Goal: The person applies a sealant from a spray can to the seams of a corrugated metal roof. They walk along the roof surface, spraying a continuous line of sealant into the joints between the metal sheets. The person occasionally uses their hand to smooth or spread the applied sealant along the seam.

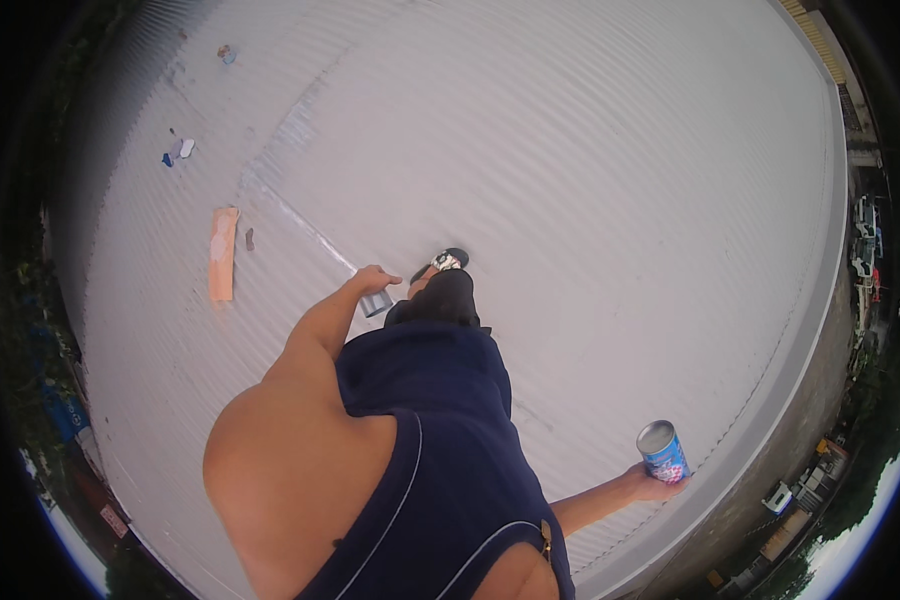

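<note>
My left hand (377, 281) hangs in front of my left thigh, its fingers round a short silver-grey cylinder (374, 304) that looks like a roll of tape. Part of this roll is covered by the hand. Out to my right, near the roof's edge, my right hand (658, 486) holds a blue can (666, 458) with a grey metal top and pink on its lower label. The can is tilted slightly, and the hand grips it round its base. A shiny silver strip (305, 227) runs along the roof ahead of my left hand.
I stand on a pale corrugated roof (610, 200); my shoe (455, 257) shows ahead. At left lie an orange-brown board (223, 255), a small dark scrap (250, 239) and blue-and-white items (180, 151). The roof's edge (815, 340) curves down the right, with vehicles (863, 240) on the ground below.
</note>
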The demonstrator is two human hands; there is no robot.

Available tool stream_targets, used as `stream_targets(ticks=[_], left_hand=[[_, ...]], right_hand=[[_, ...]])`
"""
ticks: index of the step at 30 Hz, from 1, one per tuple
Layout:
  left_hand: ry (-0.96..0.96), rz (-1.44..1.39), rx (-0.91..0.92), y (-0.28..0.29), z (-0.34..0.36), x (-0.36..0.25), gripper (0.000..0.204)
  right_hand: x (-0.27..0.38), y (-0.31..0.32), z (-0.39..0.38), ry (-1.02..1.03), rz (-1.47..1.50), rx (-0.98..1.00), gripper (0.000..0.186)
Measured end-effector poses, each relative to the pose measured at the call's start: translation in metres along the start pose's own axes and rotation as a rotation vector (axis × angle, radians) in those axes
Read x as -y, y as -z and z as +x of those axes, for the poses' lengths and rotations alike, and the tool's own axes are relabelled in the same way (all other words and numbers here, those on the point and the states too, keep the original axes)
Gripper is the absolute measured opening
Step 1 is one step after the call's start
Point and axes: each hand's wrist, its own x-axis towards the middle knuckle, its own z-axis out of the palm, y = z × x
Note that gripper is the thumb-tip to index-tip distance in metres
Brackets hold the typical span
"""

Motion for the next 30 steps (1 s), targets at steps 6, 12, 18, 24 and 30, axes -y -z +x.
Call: stream_targets(ticks=[6, 12, 18, 24, 30], left_hand=[[0.032, -0.279, -0.148, 0.037, -0.008, 0.001, 0.066], [-0.069, -0.745, -0.344, 0.07, -0.025, -0.048, 0.06], [0.088, -0.86, -0.427, 0.025, -0.019, -0.031, 0.058], [0.402, -1.124, -0.563, -0.078, -0.06, 0.002, 0.059], [0.606, -1.282, -0.617, -0.14, -0.064, -0.039, 0.061]], right_hand=[[-0.093, -0.124, -0.103, -0.259, -0.344, 0.667, 0.066], [-0.054, -0.237, -0.029, -0.044, -0.083, 0.743, 0.047], [-0.1, -0.32, -0.085, -0.491, -0.102, 1.086, 0.046], [-0.166, -0.411, -0.143, 0.075, -0.184, 1.35, 0.055], [-0.238, -0.544, -0.118, -1.41, 0.256, 1.406, 0.049]])
